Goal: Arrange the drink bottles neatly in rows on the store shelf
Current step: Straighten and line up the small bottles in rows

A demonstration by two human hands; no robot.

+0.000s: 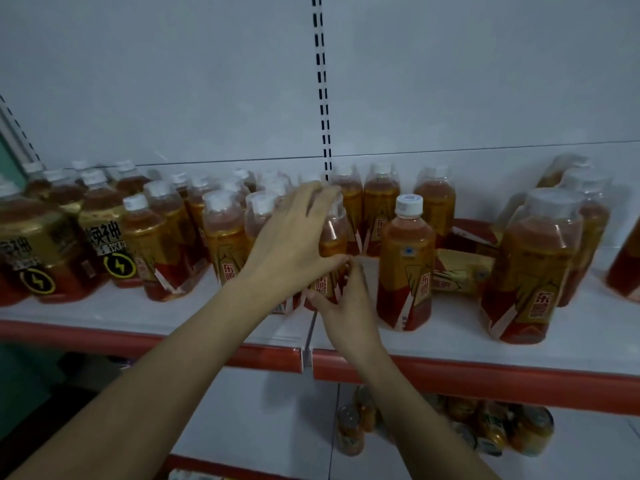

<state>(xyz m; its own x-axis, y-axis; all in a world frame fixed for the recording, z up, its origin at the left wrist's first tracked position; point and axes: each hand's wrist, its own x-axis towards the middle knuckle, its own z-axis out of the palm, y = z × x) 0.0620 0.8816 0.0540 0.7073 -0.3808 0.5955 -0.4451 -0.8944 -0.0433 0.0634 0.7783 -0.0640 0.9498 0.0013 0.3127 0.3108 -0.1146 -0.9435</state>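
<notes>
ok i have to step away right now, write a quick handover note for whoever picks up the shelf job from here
Left hand: holding the upper part of one bottle at the shelf join, fingers over its cap.
Right hand: pinching the same bottle low down on its label.
Done: bottles left of the hands stand upright in rough rows.
Left: set the held bottle in line; stand up the fallen bottle lying on its side to the right; straighten the lone bottle and the loose group at right into rows.

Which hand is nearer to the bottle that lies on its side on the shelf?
The right hand. It is at the foot of the held bottle, just left of the standing bottle in front of the lying bottle. The left hand is farther left.
</notes>
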